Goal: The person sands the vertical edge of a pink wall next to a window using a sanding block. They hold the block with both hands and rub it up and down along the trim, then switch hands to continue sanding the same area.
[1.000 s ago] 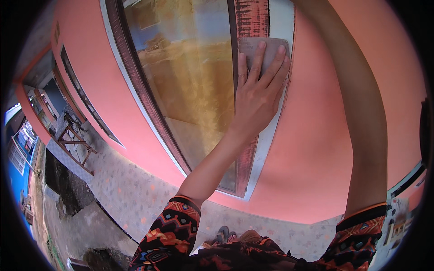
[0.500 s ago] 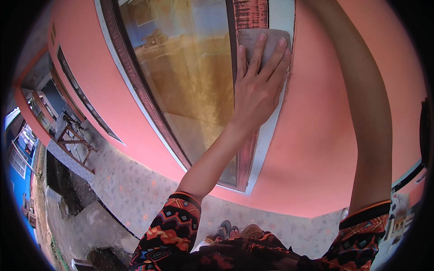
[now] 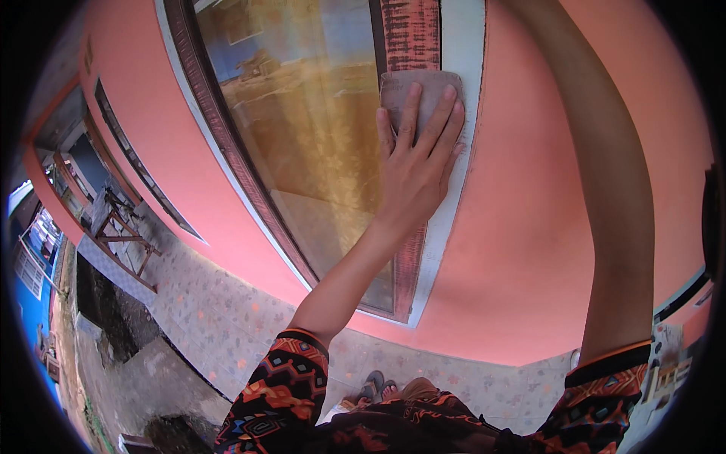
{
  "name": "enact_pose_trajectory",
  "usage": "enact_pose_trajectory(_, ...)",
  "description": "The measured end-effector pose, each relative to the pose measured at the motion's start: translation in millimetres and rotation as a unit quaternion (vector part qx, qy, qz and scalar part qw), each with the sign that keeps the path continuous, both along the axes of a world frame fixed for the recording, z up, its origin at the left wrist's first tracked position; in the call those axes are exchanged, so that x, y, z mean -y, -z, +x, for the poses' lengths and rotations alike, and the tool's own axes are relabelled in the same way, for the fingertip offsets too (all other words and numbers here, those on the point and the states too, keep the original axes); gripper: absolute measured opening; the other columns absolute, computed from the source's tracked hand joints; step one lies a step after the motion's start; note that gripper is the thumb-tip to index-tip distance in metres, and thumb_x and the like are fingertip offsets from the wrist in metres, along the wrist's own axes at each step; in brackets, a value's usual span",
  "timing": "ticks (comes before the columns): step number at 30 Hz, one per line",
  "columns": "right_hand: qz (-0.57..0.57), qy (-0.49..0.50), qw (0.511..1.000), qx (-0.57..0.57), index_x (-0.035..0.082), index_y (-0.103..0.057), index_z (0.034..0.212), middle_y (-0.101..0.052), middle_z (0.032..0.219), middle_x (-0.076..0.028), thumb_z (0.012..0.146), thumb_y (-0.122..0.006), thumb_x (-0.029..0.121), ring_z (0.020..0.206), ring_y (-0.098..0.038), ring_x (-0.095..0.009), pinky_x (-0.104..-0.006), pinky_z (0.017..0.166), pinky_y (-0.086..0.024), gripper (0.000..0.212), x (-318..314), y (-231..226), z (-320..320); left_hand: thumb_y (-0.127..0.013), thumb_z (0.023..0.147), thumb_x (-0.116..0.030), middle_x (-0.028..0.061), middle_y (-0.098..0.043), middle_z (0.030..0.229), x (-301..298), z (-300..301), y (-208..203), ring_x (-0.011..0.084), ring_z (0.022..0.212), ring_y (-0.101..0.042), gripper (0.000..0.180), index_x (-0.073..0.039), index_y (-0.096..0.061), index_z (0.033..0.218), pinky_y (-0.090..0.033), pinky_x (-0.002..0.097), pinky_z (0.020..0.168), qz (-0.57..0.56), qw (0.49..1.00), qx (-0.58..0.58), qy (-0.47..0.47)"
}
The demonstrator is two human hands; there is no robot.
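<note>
My left hand (image 3: 416, 163) presses a brownish-grey sheet of sandpaper (image 3: 401, 87) flat against the right upright of a window frame (image 3: 412, 34). The fingers lie spread over the sheet's back, with its top edge showing past the fingertips. Above the sheet, the frame's wood is streaked pink and dark; more worn pink wood appears below the wrist. My right forearm (image 3: 620, 189) reaches up along the wall on the right, and its hand is beyond the upper edge of the picture.
Glass (image 3: 310, 136) with reflections fills the window, bordered by a pale strip (image 3: 454, 151). Around it runs a pink wall (image 3: 522, 242). Below are a patterned tiled floor (image 3: 204, 310) and my sandalled feet (image 3: 374, 386). A wooden rack (image 3: 121, 231) stands far left, beside a ditch.
My left hand and the sandpaper have slid down and slightly left along the frame, baring more of the streaked wood above. The right arm stays nearly in place.
</note>
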State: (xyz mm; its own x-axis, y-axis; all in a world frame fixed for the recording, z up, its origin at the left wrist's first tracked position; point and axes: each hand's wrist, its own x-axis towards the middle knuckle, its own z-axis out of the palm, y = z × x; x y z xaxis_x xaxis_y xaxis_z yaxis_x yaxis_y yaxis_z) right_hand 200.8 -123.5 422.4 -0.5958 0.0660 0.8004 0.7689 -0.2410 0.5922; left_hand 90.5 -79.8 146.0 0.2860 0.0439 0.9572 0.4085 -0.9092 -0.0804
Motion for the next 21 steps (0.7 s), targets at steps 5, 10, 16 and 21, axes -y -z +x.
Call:
enact_pose_trajectory(5,-0.114,0.056,0.985,-0.119,0.012,-0.075,0.084,-0.07,0.072,-0.007,0.072,-0.07,0.017,0.061,-0.064,-0.02,-0.0352,0.056,-0.053,0.014,12,2,-22,-0.061,0.101,-0.023,0.0,-0.041,0.164,-8,-11,38,0.0377,0.155,-0.026,0.053,-0.013,-0.051,0.152,-0.004,0.0656,0.123,-0.006,1.0,-0.015,-0.012)
enact_pose_trajectory(10,-0.031,0.038,0.998,-0.033,0.012,-0.074,0.083,-0.07,0.072,-0.007,0.074,-0.069,0.017,0.062,-0.064,-0.018,-0.033,0.052,-0.053,0.011,3,1,-10,-0.062,0.1,-0.022,-0.0005,-0.042,0.163,6,7,-8,0.0379,0.156,-0.025,0.056,-0.014,-0.049,0.154,-0.001,0.0669,0.123,0.007,1.0,0.006,0.027)
enact_pose_trajectory(16,-0.117,0.113,0.973,-0.164,0.011,-0.075,0.082,-0.072,0.075,-0.011,0.071,-0.069,0.018,0.066,-0.069,-0.023,-0.0376,0.059,-0.057,0.015,20,-3,-30,-0.06,0.101,-0.022,-0.0015,-0.04,0.165,-5,-8,28,0.0378,0.156,-0.025,0.055,-0.017,-0.049,0.154,-0.003,0.0692,0.122,-0.009,1.0,-0.006,-0.013)
enact_pose_trajectory(21,-0.026,0.009,0.999,-0.042,0.009,-0.073,0.079,-0.072,0.074,-0.013,0.071,-0.07,0.021,0.065,-0.07,-0.026,-0.0399,0.061,-0.057,0.015,6,8,-14,-0.06,0.102,-0.023,-0.001,-0.039,0.165,-1,3,5,0.0382,0.156,-0.025,0.054,-0.016,-0.049,0.154,-0.005,0.0705,0.121,0.004,1.0,0.005,0.018)
